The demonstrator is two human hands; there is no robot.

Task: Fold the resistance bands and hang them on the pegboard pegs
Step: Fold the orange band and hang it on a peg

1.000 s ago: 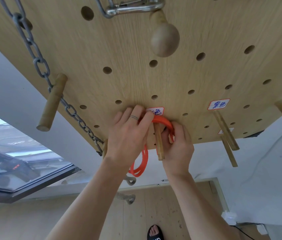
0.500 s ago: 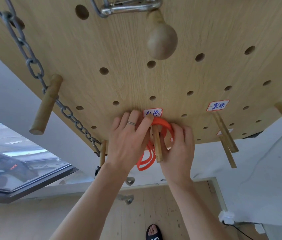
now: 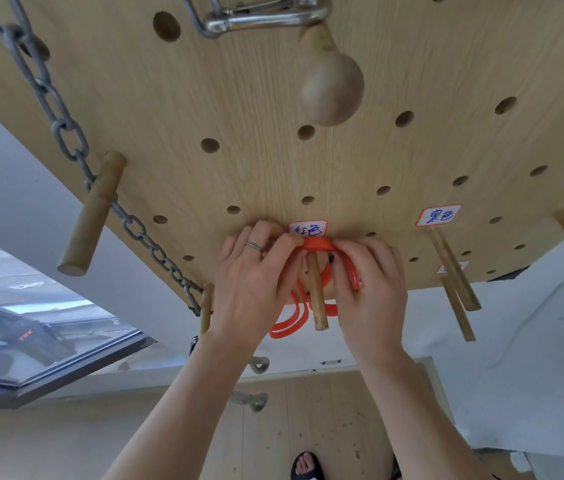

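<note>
- The left hand (image 3: 256, 282) pinches the orange resistance band (image 3: 315, 244) where it crosses the top of the peg (image 3: 316, 292); a ring sits on one finger.
- The right hand (image 3: 372, 289) grips the same band on the other side of the peg, fingers curled around its strap.
- The band lies draped over the peg's root, tight against the pegboard (image 3: 239, 133), just under a handwritten label (image 3: 308, 229). Its folded loops hang below, between the two hands.
- The peg's long axis points out from the board toward the person; both hands sit about equally near it, one on each side.
- Judged from this, letting go calls for the band to be seated well back from the peg's free tip.
- Counts: one orange band, two labels plainly readable as labels, and about six plain pegs in view.
- Near the pegboard's left edge runs a chain (image 3: 66, 140); at the top edge hang a carabiner (image 3: 266, 15) and a round knob (image 3: 332, 88).
</note>
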